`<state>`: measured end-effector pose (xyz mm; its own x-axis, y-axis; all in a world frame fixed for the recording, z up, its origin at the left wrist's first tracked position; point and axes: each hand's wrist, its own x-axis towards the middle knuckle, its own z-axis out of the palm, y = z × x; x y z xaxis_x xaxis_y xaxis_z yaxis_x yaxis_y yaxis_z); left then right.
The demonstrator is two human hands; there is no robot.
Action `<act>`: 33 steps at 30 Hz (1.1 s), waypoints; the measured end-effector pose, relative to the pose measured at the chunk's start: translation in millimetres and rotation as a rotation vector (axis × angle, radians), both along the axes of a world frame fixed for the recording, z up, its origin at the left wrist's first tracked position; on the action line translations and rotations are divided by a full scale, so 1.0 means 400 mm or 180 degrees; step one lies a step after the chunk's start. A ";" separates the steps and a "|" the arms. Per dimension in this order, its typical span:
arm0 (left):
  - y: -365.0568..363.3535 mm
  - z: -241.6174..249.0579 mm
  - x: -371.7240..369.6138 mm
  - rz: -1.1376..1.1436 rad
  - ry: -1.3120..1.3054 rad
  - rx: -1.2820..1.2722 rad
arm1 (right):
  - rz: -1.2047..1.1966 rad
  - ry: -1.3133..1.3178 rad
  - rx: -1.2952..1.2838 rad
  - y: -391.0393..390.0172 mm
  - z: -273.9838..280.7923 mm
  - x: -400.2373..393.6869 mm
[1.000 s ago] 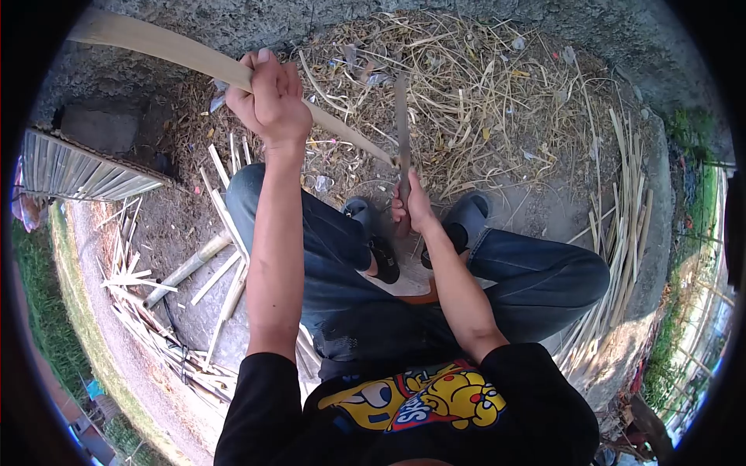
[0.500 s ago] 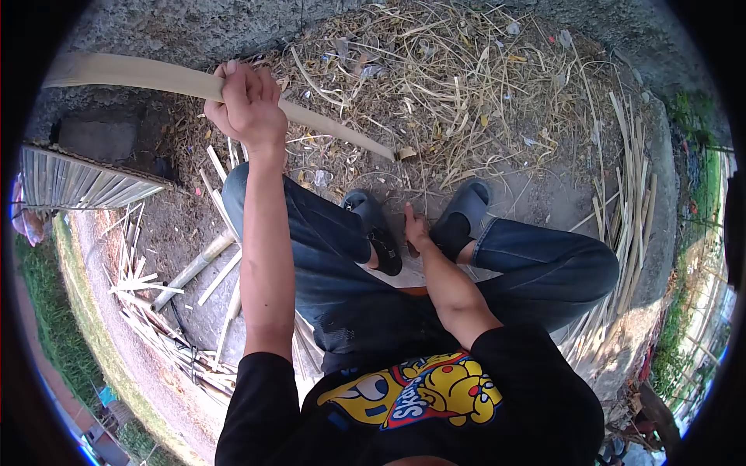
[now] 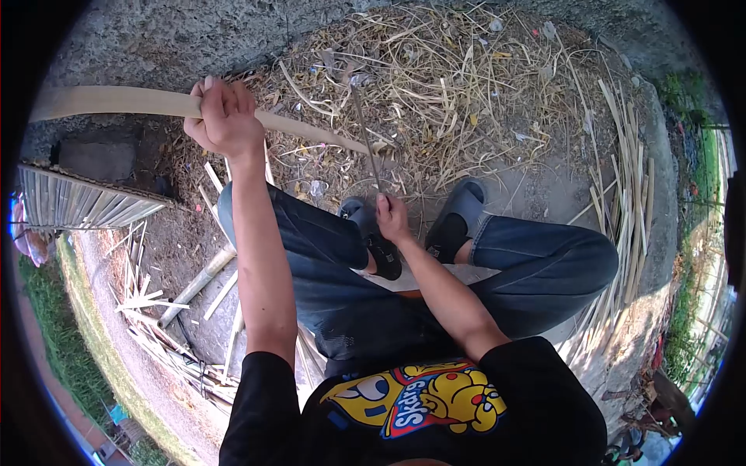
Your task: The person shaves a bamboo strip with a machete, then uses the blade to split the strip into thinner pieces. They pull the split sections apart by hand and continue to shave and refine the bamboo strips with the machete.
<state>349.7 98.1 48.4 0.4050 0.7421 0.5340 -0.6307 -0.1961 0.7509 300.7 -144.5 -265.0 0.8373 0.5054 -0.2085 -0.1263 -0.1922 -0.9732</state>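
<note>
My left hand [image 3: 225, 120] is closed around a long, flat bamboo strip [image 3: 311, 132] at the upper left. One end of the strip runs off past the left edge of the view, and the other slopes down toward the ground in front of my feet. Low between my sandals, my right hand [image 3: 393, 219] grips a knife by its handle, which the fingers mostly hide. Its narrow dark blade [image 3: 362, 124] points away from me and crosses the strip's near end in this view.
Curly bamboo shavings [image 3: 443, 85] cover the ground ahead, up to a rough concrete wall [image 3: 194, 39]. Split bamboo strips [image 3: 637, 186] lie along the right. More bamboo pieces [image 3: 198, 283] and a slatted bamboo panel [image 3: 85, 198] are on the left. My sandals [image 3: 466, 202] flank the right hand.
The knife blade has swung into plain view, pointing forward across the strip's end. My right hand has shifted left, and my left hand has moved left and slightly nearer with the strip.
</note>
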 end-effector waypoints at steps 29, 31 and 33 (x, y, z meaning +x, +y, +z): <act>0.048 -0.025 -0.085 -0.0263 -0.0088 -0.0116 | 0.0086 0.1325 0.1537 0.063 0.418 0.101; 0.016 -0.016 -0.091 -0.0181 -0.0067 -0.0082 | 0.0159 0.1343 0.1333 0.057 0.458 0.091; -0.004 0.009 -0.111 -0.0343 0.0252 0.0096 | 0.0220 0.1188 0.1202 0.030 0.508 0.080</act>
<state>305.1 96.3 51.8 0.5234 0.6761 0.5185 -0.5882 -0.1535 0.7940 332.6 -132.7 -61.6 0.7031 0.6542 -0.2788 -0.4765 0.1425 -0.8675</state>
